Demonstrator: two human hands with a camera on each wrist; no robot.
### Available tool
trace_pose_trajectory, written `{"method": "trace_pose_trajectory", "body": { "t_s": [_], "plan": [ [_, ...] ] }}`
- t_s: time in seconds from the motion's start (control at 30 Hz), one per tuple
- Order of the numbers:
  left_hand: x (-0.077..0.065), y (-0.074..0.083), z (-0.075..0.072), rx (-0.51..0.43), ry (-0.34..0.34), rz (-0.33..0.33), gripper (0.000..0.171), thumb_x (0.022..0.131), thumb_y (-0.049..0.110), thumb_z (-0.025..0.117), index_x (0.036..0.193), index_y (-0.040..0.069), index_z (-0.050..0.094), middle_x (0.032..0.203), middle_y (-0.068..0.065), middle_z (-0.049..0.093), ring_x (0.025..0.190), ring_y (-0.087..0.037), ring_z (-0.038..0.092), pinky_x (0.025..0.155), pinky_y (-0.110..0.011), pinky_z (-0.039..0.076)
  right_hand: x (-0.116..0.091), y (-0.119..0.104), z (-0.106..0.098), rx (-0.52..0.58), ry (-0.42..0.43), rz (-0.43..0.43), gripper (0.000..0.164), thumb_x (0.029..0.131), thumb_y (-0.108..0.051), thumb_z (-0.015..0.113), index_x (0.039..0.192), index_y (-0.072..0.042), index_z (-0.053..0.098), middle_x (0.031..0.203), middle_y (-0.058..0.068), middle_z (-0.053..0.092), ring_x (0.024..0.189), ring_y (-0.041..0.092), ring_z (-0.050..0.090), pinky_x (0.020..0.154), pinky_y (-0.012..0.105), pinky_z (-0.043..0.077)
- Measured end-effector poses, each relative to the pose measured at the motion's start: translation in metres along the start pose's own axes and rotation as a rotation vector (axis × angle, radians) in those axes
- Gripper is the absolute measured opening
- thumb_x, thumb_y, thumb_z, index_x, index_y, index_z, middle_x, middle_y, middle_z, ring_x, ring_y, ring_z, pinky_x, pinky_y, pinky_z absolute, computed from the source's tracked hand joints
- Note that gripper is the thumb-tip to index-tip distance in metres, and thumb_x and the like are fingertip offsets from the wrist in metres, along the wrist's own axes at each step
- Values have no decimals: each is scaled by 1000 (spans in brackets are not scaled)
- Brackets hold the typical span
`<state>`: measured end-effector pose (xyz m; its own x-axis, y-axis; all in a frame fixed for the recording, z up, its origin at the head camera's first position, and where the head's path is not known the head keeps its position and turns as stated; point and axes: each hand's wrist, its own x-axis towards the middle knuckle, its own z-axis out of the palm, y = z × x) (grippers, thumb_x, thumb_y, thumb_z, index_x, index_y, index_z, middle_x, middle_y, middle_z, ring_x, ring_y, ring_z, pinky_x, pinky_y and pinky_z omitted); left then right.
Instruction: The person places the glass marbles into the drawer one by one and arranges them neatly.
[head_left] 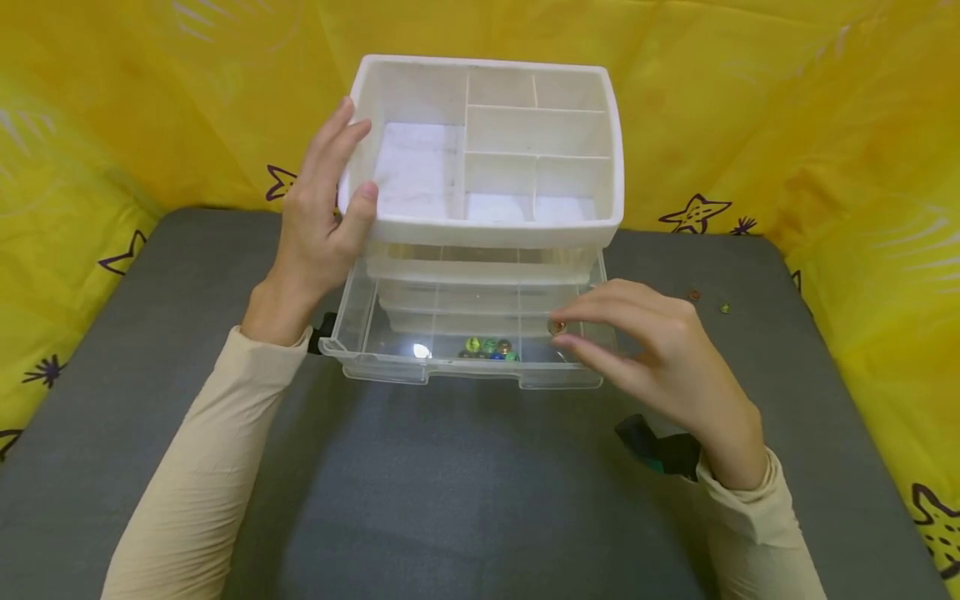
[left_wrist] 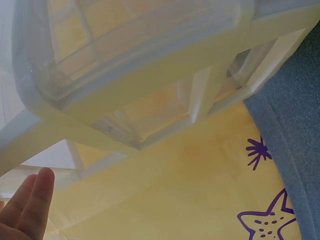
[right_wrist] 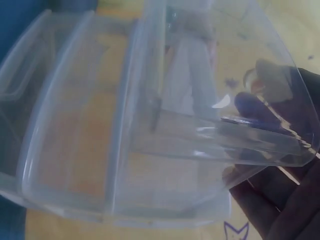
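Observation:
A white drawer organizer with a divided top tray stands at the middle of the table. My left hand rests against its left side, thumb at the front rim and fingers along the side rim. Below the tray, a clear drawer is pulled out towards me. Several marbles, green, blue and brownish, lie in its middle compartment. My right hand pinches an orange-brown marble between thumb and fingertips, over the drawer's right part. In the right wrist view, the fingers show through the clear plastic.
Two loose marbles lie on the grey table at the right, a reddish-brown marble and a green marble. A yellow patterned cloth hangs behind the table and along its sides. Black wrist straps show by the cuffs.

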<state>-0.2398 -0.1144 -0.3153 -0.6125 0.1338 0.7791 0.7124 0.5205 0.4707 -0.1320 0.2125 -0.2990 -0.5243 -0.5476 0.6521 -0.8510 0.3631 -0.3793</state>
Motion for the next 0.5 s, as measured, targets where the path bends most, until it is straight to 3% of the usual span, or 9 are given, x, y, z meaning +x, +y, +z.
{"method": "trace_pose_trajectory", "body": {
  "t_s": [0.17, 0.5],
  "plan": [
    [1, 0, -1, 2, -3, 5, 59, 87, 30, 49, 138, 1, 54, 153, -14, 45, 144, -21, 40, 118, -34, 33, 7, 4, 0, 46, -103, 49, 27, 78, -1, 78, 104, -9, 76, 98, -1, 76, 91, 12, 67, 87, 17, 48],
    [1, -2, 0, 1, 0, 22, 59, 88, 30, 49, 138, 0, 54, 153, -15, 45, 144, -21, 40, 118, -35, 33, 22, 10, -6, -9, -374, 166, 19, 85, -18, 76, 104, -21, 77, 97, -15, 75, 89, 5, 66, 90, 32, 43]
  ]
}}
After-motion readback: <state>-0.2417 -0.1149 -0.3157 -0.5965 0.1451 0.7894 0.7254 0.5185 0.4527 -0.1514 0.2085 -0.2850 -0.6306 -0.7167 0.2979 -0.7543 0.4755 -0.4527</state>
